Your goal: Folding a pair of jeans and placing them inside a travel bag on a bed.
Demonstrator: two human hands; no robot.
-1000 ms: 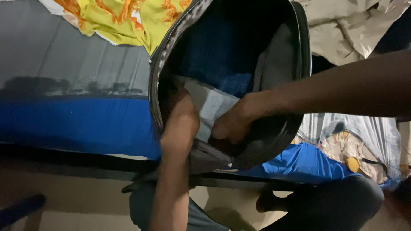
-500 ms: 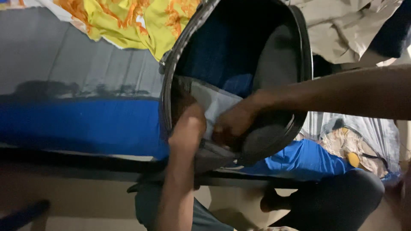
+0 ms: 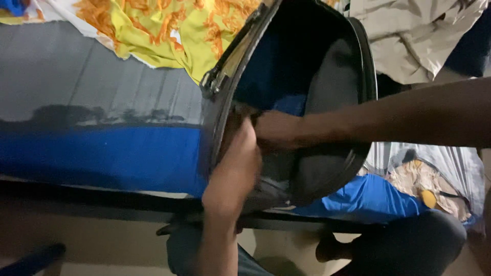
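A black bag [image 3: 365, 76] with a blue lining lies open on the bed, its mouth tipped toward me. My left hand [image 3: 232, 168] reaches up from below and goes in at the bag's left rim, fingers hidden inside. My right hand [image 3: 279, 130] comes in from the right, fingers curled deep in the opening, touching the left hand. Whatever they hold is hidden. A metal zipper pull [image 3: 212, 82] hangs at the rim's left edge.
The bag rests on a blue and grey sheet [image 3: 102, 153]. A yellow and orange cloth [image 3: 169, 30] lies behind it, and a beige garment [image 3: 409, 36] at the upper right. A patterned cloth [image 3: 424, 179] lies at the right. My knee [image 3: 409, 245] is below.
The folded grey cloth seen between my hands earlier has gone out of sight inside the bag. Both hands have pushed deeper and higher into the opening.
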